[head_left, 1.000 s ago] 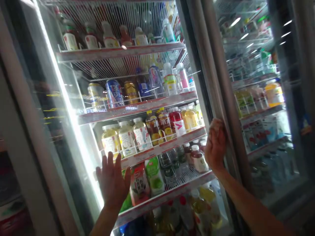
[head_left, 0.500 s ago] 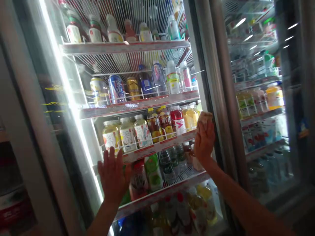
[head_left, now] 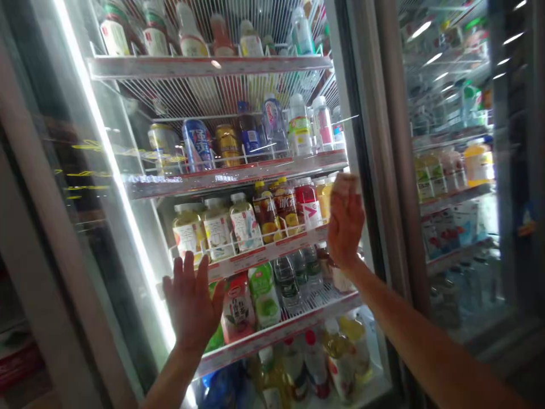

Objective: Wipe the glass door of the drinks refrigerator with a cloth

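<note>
My left hand (head_left: 192, 304) lies flat against the glass door (head_left: 140, 227) of a lit drinks fridge, its fingers spread and holding nothing. To the right, near the door's metal frame, my right hand (head_left: 347, 227) presses a pale, folded cloth (head_left: 346, 184) against the glass. Most of that cloth is covered by my fingers. Behind the glass, bottles of pale tea (head_left: 217, 227) and a red drink bottle (head_left: 308, 204) stand on the middle shelf, roughly between my two hands.
Above are shelves with cans (head_left: 197, 145) and more bottles. Cartons (head_left: 264, 295) and water bottles (head_left: 288, 287) stand below the middle shelf. A thick metal door frame (head_left: 383, 142) divides this fridge from a second stocked fridge (head_left: 455, 170) on the right.
My right hand has slid a little up and left across the glass with the cloth. My left hand stays in nearly the same place, and the view has shifted slightly.
</note>
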Motion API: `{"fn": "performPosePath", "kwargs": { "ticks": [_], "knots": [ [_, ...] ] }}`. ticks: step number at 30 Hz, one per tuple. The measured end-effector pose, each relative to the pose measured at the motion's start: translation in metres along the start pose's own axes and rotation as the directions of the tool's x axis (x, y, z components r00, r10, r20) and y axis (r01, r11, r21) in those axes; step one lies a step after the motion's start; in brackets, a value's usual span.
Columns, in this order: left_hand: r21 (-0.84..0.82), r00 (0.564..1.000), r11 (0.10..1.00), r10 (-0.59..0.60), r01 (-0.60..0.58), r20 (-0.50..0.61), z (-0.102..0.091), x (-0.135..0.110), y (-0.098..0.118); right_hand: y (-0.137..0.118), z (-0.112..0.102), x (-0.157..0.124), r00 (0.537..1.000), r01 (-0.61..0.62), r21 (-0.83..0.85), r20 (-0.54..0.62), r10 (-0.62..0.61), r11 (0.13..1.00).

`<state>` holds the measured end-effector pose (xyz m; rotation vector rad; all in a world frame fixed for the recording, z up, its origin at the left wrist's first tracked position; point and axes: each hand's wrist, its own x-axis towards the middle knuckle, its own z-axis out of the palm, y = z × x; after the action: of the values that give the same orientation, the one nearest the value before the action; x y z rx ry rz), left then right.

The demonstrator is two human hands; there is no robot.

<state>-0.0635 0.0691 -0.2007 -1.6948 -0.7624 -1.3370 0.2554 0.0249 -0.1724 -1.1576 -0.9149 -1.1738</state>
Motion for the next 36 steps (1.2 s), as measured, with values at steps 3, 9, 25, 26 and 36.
{"fn": "performPosePath", "kwargs": {
  "ticks": [3, 9, 25, 26, 36],
  "knots": [
    [0.008, 1.000, 1.000, 0.012, -0.012, -0.004, -0.001, 0.000, 0.000, -0.036, -0.008, -0.015, 0.932, 0.293, 0.103, 0.193, -0.308, 0.951],
    [0.028, 1.000, 1.000, -0.002, 0.002, 0.015, -0.002, 0.000, 0.001, 0.017, -0.007, 0.017, 0.992, 0.094, -0.020, 0.092, -0.092, 0.995],
    [0.076, 0.982, 0.979, -0.189, 0.187, 0.017, -0.025, 0.046, -0.036, 0.009, 0.014, 0.061, 0.991, -0.129, 0.002, -0.033, 0.129, 0.992],
    [0.081, 0.972, 0.970, -0.233, 0.230, 0.021, -0.026, 0.056, -0.040, 0.002, 0.017, 0.064, 0.993, -0.118, 0.007, -0.024, 0.118, 0.993],
    [0.081, 0.959, 0.956, -0.283, 0.282, 0.005, -0.022, 0.071, -0.047, -0.007, 0.009, 0.077, 0.997, -0.019, 0.033, 0.076, 0.017, 0.999]
  ]
}}
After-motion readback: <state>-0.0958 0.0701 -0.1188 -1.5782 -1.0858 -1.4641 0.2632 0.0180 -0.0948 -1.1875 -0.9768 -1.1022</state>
